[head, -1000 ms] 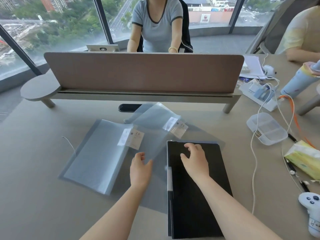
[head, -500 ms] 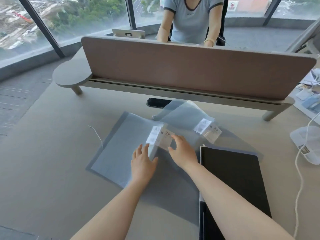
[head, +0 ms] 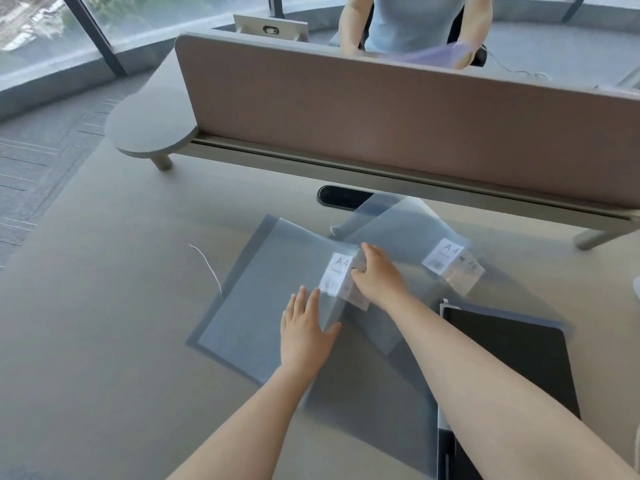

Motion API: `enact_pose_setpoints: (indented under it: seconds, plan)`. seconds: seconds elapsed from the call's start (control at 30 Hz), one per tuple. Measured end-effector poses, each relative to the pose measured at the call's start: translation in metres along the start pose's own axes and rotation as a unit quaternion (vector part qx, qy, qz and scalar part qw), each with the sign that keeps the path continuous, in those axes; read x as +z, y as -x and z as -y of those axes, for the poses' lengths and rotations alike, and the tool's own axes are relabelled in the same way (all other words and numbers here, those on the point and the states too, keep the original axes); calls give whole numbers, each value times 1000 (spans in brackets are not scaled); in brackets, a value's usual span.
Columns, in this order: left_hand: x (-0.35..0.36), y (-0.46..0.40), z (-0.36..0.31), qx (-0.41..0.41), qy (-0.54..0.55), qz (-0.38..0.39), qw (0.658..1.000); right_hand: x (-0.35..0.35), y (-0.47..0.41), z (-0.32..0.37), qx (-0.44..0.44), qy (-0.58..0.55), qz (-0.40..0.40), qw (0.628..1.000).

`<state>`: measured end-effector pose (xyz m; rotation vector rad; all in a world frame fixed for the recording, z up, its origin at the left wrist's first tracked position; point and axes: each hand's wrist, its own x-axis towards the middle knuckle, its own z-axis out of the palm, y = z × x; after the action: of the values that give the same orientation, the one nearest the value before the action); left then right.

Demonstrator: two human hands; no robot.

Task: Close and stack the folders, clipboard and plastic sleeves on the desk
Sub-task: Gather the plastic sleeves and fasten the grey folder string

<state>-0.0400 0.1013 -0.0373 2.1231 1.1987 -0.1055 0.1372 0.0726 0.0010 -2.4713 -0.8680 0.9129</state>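
Pressing hands [head: 346, 303] on grey folder [head: 256, 306]

Translucent grey-blue folder [head: 263, 299] with white label [head: 337, 275], black folder [head: 512, 355], beige desk [head: 104, 341].

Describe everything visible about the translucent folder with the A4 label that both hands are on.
The translucent folder is grey-blue, of thin, flexible-looking plastic with a darker border along its left edge. It lies open on the desk, its right leaf raised and bowed at the fold. A white A4 label sits near that raised edge. The left hand rests flat on it with straight fingers; the right hand grips the raised edge at the label. A second labelled sleeve lies just behind it.
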Motion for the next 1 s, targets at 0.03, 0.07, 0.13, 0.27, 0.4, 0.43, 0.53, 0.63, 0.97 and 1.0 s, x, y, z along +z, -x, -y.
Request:
enact_pose_setpoints:
  seconds: [0.03,0.07,0.13,0.27,0.4,0.43,0.53,0.63,0.97,1.0]
  plan:
    - [0,0,2,0,1,0,1000,1,-4,0,7,-5,3,1000]
    - [0,-1,3,0,1,1,1000,2,-7,0,14,-5,5,1000]
    - [-2,-1,4,0,2,4,1000,4,-10,1,27,-2,6,1000]
    - [-7,-4,4,-7,23,6,1000,4,-16,7,38,-39,-33,998]
    - [-17,-2,-3,-3,58,-11,998,-2,-14,20,13,-116,-94,989]
    - [-21,-1,-7,0,70,-15,997,-3,-12,24,3,-136,-108,985]
    - [-31,-2,-16,15,96,-34,995,-8,-3,41,-23,-189,-143,971]
    - [-42,0,-24,26,107,-72,991,-16,12,61,-57,-235,-156,958]
    - [-92,29,-44,31,206,-188,960,-42,84,115,-163,-380,-143,899]
    - [-95,33,-46,34,221,-194,955,-43,90,118,-175,-385,-138,895]
